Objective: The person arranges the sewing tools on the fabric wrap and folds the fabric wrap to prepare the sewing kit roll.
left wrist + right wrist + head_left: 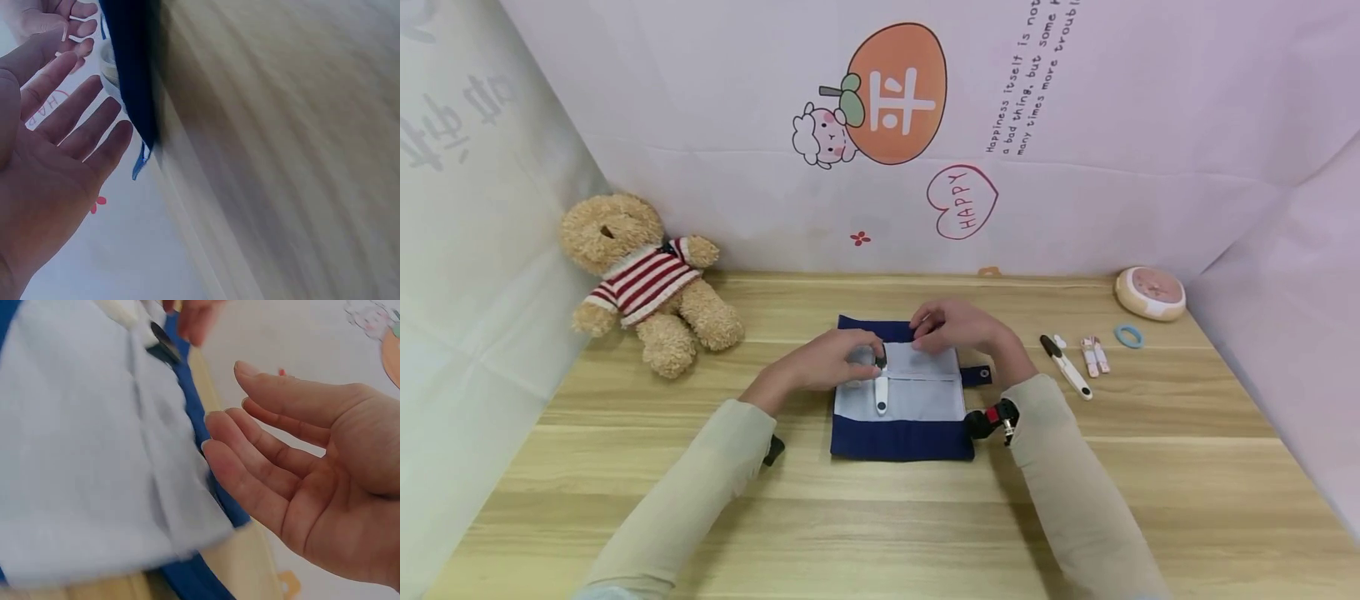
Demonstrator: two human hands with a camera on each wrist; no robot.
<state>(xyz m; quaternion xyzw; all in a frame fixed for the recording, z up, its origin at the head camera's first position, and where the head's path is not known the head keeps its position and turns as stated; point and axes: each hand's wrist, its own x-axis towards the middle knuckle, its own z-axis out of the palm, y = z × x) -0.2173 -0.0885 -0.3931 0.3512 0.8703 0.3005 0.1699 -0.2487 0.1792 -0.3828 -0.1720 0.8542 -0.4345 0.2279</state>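
Wood-grained tabletop [880,525] bears a navy-and-grey fabric pouch [927,406], probably light, floppy and best taken by its hems, with room on its near side, the right hand [958,323] loosely spread at its far half, the left hand [831,359] spread beside thread snips [882,393] lying on it.
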